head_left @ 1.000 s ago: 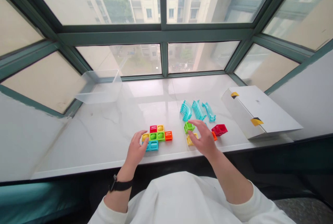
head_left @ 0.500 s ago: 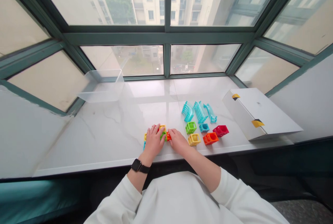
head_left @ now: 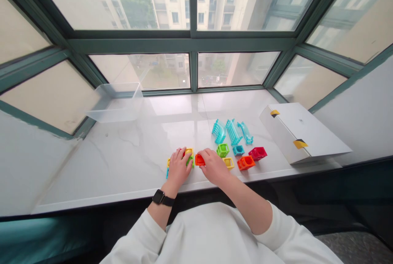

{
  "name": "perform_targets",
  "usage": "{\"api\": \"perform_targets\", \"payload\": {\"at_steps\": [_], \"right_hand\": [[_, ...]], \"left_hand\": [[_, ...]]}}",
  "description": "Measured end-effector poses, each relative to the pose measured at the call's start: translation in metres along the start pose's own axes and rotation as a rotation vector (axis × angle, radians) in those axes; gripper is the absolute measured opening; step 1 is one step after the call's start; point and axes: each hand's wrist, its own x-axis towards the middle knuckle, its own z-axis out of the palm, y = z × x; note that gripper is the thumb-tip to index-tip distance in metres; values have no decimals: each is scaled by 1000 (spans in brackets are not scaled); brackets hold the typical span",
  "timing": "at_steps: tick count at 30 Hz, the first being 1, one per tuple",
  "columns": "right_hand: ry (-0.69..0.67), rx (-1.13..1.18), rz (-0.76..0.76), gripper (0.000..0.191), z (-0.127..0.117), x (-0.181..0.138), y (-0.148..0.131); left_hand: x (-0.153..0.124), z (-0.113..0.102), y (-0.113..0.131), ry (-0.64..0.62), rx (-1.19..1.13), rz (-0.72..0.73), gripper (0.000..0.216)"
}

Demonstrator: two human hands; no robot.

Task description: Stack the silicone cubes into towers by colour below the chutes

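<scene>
A clear plastic bin (head_left: 115, 104) stands on the marble surface (head_left: 123, 153) at the far left, at 10 o'clock from the left hand (head_left: 178, 170). A black watch (head_left: 162, 198) is worn on the left wrist. The left hand lies palm down on a cluster of colored blocks (head_left: 181, 158), its fingers close together; a grip cannot be confirmed. An orange block (head_left: 199, 160) sits just beside the cluster, at 9 o'clock from the right hand (head_left: 213, 166). The narrowly set fingers (head_left: 205, 156) of the right hand touch this block; a grip cannot be confirmed. From the right hand, a green block (head_left: 222, 150) lies at 1 o'clock, a yellow block (head_left: 228, 163) at 3 o'clock, a teal block (head_left: 238, 150) at 2 o'clock, a second orange block (head_left: 246, 162) at 3 o'clock, and a red block (head_left: 257, 153) at 3 o'clock. Three teal curved pieces (head_left: 231, 132) lie at 1 o'clock. A white box (head_left: 302, 133) lies at the far right, at 2 o'clock.
</scene>
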Motion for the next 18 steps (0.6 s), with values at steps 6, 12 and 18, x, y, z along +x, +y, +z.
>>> {"api": "perform_targets", "payload": {"at_steps": [6, 12, 18], "right_hand": [[239, 360, -93, 43, -60, -15, 4], [283, 625, -25, 35, -68, -30, 17], [263, 722, -30, 38, -58, -38, 12]], "left_hand": [[0, 1, -1, -15, -61, -9, 29], [2, -14, 13, 66, -353, -82, 32], [8, -55, 52, -39, -1023, -169, 41]]}}
